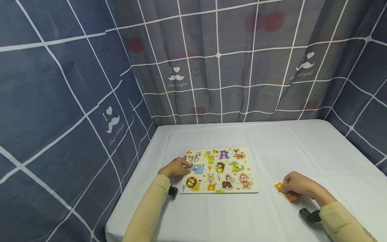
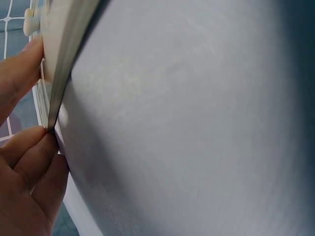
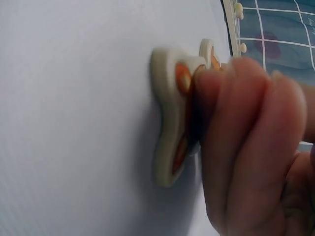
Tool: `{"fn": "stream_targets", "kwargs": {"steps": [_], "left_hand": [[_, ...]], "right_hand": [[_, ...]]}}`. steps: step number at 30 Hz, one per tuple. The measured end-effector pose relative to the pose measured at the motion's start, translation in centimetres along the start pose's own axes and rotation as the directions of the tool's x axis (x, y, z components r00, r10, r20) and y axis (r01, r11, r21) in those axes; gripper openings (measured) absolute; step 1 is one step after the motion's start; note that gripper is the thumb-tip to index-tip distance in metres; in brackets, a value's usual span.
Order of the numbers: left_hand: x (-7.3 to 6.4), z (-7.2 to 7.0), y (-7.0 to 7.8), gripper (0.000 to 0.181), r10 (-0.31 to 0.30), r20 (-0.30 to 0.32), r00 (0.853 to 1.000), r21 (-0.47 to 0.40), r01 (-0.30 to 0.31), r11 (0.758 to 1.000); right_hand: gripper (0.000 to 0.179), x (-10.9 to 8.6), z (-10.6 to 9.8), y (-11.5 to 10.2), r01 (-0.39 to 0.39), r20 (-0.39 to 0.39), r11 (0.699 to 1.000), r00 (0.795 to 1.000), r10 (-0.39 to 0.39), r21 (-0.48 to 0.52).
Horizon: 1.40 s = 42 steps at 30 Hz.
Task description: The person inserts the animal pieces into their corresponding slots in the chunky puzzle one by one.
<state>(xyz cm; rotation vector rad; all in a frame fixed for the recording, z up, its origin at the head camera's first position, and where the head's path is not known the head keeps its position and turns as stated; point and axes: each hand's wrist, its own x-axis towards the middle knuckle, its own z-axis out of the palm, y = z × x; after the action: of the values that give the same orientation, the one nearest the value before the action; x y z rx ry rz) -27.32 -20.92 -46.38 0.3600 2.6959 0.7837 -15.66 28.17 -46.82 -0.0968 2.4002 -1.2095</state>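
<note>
A wooden animal puzzle board [image 1: 219, 194] lies flat on the white table, with rows of animal pictures such as a lion [image 1: 192, 183], a blue elephant [image 1: 197, 169] and a green crocodile [image 1: 236, 167]. My left hand [image 1: 176, 167] holds the board's left side, thumb over its face and fingertips against the edge, as the left wrist view shows. To the right of the board, my right hand [image 1: 297, 186] pinches a puzzle piece [image 1: 278, 188], pale wood with orange-yellow print. In the right wrist view this piece [image 3: 170, 108] stands tilted, partly hidden by the fingers; its animal cannot be made out.
The white table [image 1: 229, 218] is bounded by a dark grid-patterned curtain [image 1: 205, 77] at the back and both sides. Small knobs [image 3: 238, 11] stick up from the board. A black wrist mount [image 1: 309, 215] sits below the right hand.
</note>
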Motion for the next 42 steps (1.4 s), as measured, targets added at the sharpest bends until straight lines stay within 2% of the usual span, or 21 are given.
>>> {"fn": "stream_targets", "kwargs": {"steps": [6,22,29,35,42], "left_hand": [[-0.1,0.0,0.1,0.039,0.011,-0.003,1.0,-0.004,-0.011,1.0],[-0.6,-0.1,0.5,0.038,-0.017,0.0,1.0,-0.031,0.017,0.999],[-0.5,0.0,0.4,0.039,-0.02,-0.008,1.0,-0.044,0.019,0.999],[-0.4,0.1,0.3,0.041,-0.017,-0.012,1.0,-0.034,0.016,0.999],[-0.4,0.1,0.4,0.04,-0.02,-0.013,1.0,-0.035,0.02,0.999]], "right_hand": [[0.015,-0.1,0.1,-0.2,-0.019,-0.025,1.0,1.0,0.018,-0.013],[0.01,0.2,0.4,-0.4,0.031,-0.041,0.999,0.999,-0.032,-0.029],[0.007,0.4,0.5,-1.0,0.0,-0.067,0.998,0.998,-0.004,-0.065],[0.008,0.5,0.6,-1.2,0.041,-0.052,0.995,0.998,-0.046,-0.086],[0.008,0.9,0.5,-1.4,0.05,-0.055,0.992,0.997,-0.057,-0.115]]}}
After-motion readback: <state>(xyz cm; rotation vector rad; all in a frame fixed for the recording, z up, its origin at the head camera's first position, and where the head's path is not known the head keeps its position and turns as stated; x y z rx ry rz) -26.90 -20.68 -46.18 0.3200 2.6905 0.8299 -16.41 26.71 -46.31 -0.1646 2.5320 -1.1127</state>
